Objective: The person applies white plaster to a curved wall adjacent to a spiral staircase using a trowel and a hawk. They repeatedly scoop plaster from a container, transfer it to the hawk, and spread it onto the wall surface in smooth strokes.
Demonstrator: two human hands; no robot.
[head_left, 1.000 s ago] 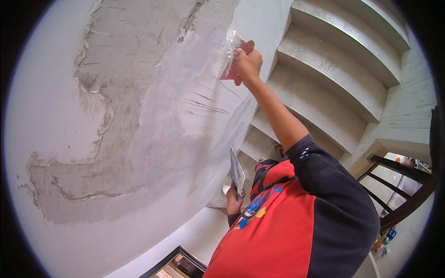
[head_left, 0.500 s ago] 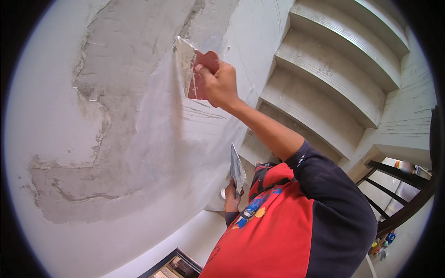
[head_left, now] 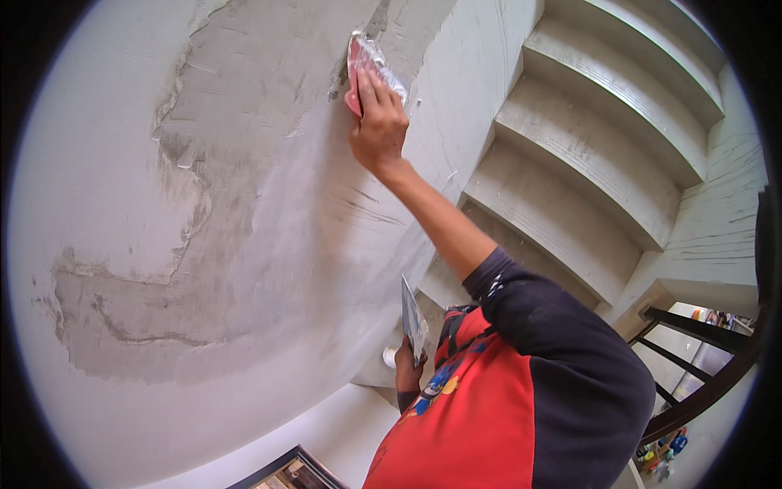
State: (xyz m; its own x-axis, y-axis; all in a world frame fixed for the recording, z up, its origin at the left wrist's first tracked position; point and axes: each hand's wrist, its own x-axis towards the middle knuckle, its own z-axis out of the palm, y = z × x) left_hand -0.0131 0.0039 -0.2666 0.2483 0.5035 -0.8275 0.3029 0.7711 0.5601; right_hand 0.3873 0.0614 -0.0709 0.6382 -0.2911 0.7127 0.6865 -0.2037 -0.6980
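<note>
My right hand point(head_left: 380, 126) is closed round a red putty scraper point(head_left: 355, 88), its fingers laid along the tool. White putty clings to the scraper, which is tilted and meets the wall point(head_left: 269, 220) at the upper part of a grey patched area. Lower down, close to my body, my left hand point(head_left: 408, 364) grips a flat metal trowel point(head_left: 413, 319) with a whitish smear on its face. Part of that hand is hidden by the trowel and my red and black shirt point(head_left: 481, 416).
Concrete stairs point(head_left: 582, 155) rise along the wall at the upper right. A dark railing point(head_left: 709, 391) stands at the right, with colourful small items point(head_left: 672, 448) below it. A dark-framed opening point(head_left: 293, 473) shows at the bottom, and a white round object point(head_left: 391, 356) sits near my left hand.
My right hand has moved up the wall and turned the scraper, so the back of the hand and the putty now show. My left hand with the trowel has hardly shifted.
</note>
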